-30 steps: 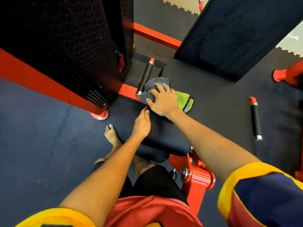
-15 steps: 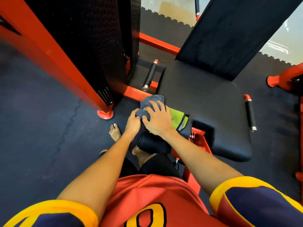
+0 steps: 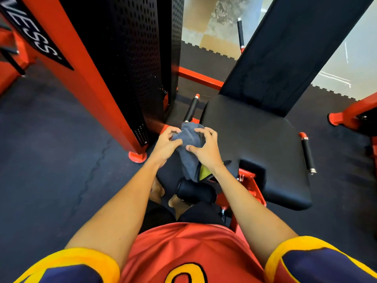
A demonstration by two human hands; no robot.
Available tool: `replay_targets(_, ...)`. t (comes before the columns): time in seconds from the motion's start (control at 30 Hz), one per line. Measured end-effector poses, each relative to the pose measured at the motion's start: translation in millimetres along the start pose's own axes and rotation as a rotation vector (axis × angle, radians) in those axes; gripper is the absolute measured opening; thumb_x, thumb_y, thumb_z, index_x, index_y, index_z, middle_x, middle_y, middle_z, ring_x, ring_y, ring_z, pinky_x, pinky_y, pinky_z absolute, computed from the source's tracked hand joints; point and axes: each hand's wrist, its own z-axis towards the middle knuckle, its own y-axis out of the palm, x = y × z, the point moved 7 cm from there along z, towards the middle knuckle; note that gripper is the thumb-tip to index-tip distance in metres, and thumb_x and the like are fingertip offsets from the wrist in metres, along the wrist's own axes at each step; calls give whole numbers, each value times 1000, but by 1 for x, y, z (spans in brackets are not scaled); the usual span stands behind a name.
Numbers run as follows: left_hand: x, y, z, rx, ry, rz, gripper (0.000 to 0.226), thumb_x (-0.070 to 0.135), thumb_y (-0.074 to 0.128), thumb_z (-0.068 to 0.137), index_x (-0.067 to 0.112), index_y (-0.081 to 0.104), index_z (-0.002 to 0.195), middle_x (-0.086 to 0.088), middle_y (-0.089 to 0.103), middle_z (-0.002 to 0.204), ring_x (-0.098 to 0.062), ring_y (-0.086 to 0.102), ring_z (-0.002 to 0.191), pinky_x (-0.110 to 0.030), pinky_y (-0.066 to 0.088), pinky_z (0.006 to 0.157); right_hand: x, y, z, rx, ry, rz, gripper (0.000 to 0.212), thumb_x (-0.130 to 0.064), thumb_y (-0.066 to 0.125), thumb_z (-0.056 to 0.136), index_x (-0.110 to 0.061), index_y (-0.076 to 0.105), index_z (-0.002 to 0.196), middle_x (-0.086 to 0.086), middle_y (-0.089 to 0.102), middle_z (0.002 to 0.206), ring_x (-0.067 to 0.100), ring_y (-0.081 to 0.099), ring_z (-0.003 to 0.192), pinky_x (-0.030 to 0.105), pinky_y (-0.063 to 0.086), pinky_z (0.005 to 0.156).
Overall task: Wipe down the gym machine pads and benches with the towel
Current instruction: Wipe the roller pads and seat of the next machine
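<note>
Both hands are holding the towel [image 3: 188,142] up in the air near the middle of the view. The left hand [image 3: 166,144] is pinching its edge at 9 o'clock between thumb and curled fingers, and the right hand [image 3: 206,149] is arching over it from 3 o'clock, thumb pressing into the cloth. The towel is hanging bunched, apart from every pad, with its tail and a yellow-green fold drooping toward 6 o'clock. That tail is dangling just above the roller [image 3: 195,192] and beside the red frame [image 3: 247,180]. The likeliest slip is probably the tail catching on the frame's bracket as the hands are carrying the cloth across to the seat [image 3: 265,139] at 3 o'clock. The right hand's hold is looking light, so the towel could also be sliding out and dropping to the floor [image 3: 61,150], picking up grit that would then be getting smeared onto the pads. If the cloth is staying wadded, it will likely be touching only a narrow strip, leaving the seat's notch and the backrest [image 3: 295,48] at 1 o'clock unwiped. The perforated shroud [image 3: 130,58] at 11 o'clock is standing close enough for the left elbow to be bumping it. No container is showing anywhere here.
</note>
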Motion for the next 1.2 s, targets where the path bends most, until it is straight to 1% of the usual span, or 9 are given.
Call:
replay_targets(0.2,61,29,36,-223,112,102,18,5,56,72,5,58,90,8,60,82,-5,54,77,-24,44,71,-29,-38,28,26,4,-198,112,-38,94,69,-52,25,155,-12,10,166,23,13,154,50,22,120)
replay_targets(0.33,99,46,69,-370,181,184,20,3,59,72,9,63,91,2,65,90,-10,59,87,-27,46,81,-60,-71,67,-14,-102,-494,67,-51,91,69,-35,62,127,-7,27,163,24,14,155,61,-5,121)
replay_targets(0.43,128,58,98,-385,186,192,24,0,68,77,19,66,91,2,70,95,-8,65,92,-25,51,88,-79,-102,86,29,-70,-551,47,-55,86,74,-22,61,97,-11,62,115,19,58,115,60,6,123)
replay_targets(0.53,151,67,125,-402,162,235,28,-7,68,86,18,67,99,-1,71,103,-9,65,98,-27,51,93,-97,-131,96,95,-50,-453,45,-54,87,73,-29,50,77,-12,61,84,17,58,85,46,41,99)
replay_targets(0.63,181,85,146,-440,167,287,33,-12,52,89,11,59,111,-7,64,110,-15,60,99,-21,52,82,-114,-164,100,155,-19,-303,47,-47,90,73,-28,47,71,-13,59,71,11,54,72,33,42,65)
replay_targets(0.77,200,116,162,-441,7,155,28,28,65,99,16,42,108,-11,59,112,-17,66,93,-28,58,75,-130,-210,101,262,-50,-152,45,-38,89,78,-25,46,73,-25,57,64,-2,50,62,17,37,58)
replay_targets(0.87,214,155,162,-622,-66,260,55,65,65,88,14,69,111,-4,74,115,-23,70,108,-39,55,95,-136,-234,98,309,-75,-104,46,-36,89,80,-22,45,75,-21,54,63,-2,47,60,16,38,57)
replay_targets(1.0,251,197,166,-619,28,241,20,20,71,90,11,77,107,-9,77,106,-25,71,106,-44,53,102,-137,-263,89,346,-62,-44,44,-42,85,83,-15,51,80,-10,54,72,-1,48,64,17,38,60)
replay_targets(1.2,301,242,160,-705,156,277,17,0,53,75,17,49,79,-3,51,76,-12,48,71,-32,38,68,-119,-317,82,395,104,167,44,-58,45,104,-20,63,115,2,72,102,15,64,76,34,50,76)
